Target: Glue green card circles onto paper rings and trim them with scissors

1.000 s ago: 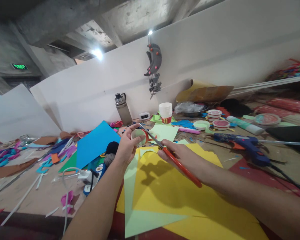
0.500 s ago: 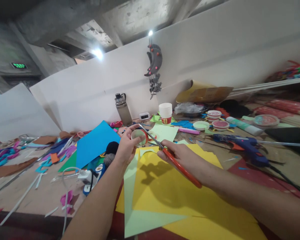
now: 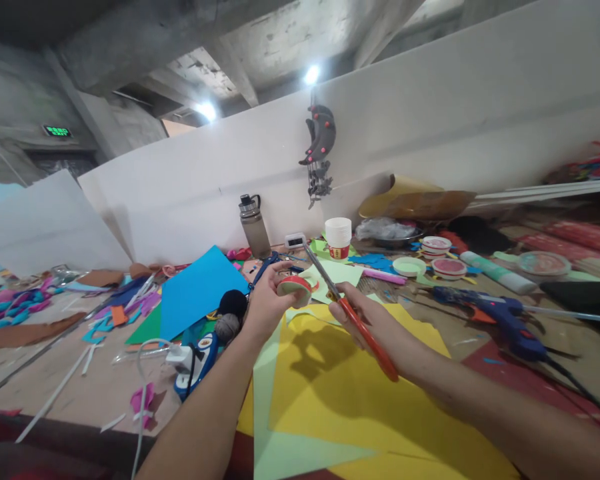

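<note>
Our left hand (image 3: 266,310) pinches the tape roll (image 3: 294,288) above the yellow paper (image 3: 330,400). Right hand (image 3: 380,321) clenches the red-handled scissors (image 3: 351,312), long axis up-left, blades just right of the roll.

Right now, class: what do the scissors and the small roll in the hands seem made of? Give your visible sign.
The scissors: grey blades with a dull shine, likely metal; smooth orange-red handles, probably plastic. The roll in the left hand: red rim round a pale face, perhaps tape on card; unclear.
</note>
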The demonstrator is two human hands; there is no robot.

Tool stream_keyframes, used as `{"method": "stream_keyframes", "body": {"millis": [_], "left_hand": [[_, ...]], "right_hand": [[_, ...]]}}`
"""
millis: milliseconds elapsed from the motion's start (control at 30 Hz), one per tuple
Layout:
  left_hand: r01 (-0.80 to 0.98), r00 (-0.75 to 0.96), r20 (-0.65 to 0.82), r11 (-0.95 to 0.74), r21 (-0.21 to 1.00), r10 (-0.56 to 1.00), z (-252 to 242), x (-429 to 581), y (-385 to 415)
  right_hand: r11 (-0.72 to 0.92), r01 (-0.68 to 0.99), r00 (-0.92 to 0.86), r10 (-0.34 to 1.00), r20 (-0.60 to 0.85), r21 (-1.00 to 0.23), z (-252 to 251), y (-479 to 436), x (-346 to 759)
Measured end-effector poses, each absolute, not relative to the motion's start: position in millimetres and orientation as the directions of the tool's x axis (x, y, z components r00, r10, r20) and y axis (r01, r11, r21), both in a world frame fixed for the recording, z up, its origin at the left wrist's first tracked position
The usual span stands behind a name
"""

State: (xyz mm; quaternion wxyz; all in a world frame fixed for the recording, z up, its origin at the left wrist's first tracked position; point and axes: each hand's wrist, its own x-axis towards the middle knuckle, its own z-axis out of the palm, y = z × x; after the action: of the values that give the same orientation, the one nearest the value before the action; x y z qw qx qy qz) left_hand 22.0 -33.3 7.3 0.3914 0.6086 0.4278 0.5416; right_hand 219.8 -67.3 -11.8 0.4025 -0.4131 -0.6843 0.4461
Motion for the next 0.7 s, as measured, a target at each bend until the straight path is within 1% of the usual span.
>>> {"method": "stream_keyframes", "body": {"millis": [100,200,300,367,433,533,700], "left_hand": [[0.167,0.025,0.318,-0.318,0.933,0.948,5.7,26.3,-33.8],[0.205,0.020,0.328,-0.325,0.923,0.944,2.9,30.9,-35.1],[0.268,0.072,0.313,-0.320,0.909,0.947,-0.4,34.5,-37.8],[0.298,0.126,0.296,-0.321,0.899,0.947,-1.6,36.7,-40.2],[0.269,0.160,0.270,-0.306,0.913,0.949,-1.1,39.3,-42.8],[0.145,0.138,0.234,-0.253,0.956,0.962,1.0,42.8,-45.8],[-0.003,0.092,0.194,-0.195,0.981,0.977,-0.2,37.2,-42.4]], "right_hand": [[0.221,0.185,-0.310,0.938,0.157,-0.958,-13.7,-65.7,219.7],[0.232,0.184,-0.279,0.944,0.176,-0.955,-13.3,-65.5,218.6],[0.283,0.203,-0.243,0.942,0.232,-0.937,-14.0,-64.9,216.3],[0.276,0.202,-0.227,0.947,0.229,-0.940,-15.3,-64.6,214.8],[0.226,0.184,-0.220,0.958,0.184,-0.957,-17.3,-64.6,213.9],[0.188,0.185,-0.222,0.964,0.145,-0.965,-21.2,-63.3,214.6],[0.272,0.231,-0.332,0.925,0.186,-0.934,-23.1,-57.2,220.9]]}}
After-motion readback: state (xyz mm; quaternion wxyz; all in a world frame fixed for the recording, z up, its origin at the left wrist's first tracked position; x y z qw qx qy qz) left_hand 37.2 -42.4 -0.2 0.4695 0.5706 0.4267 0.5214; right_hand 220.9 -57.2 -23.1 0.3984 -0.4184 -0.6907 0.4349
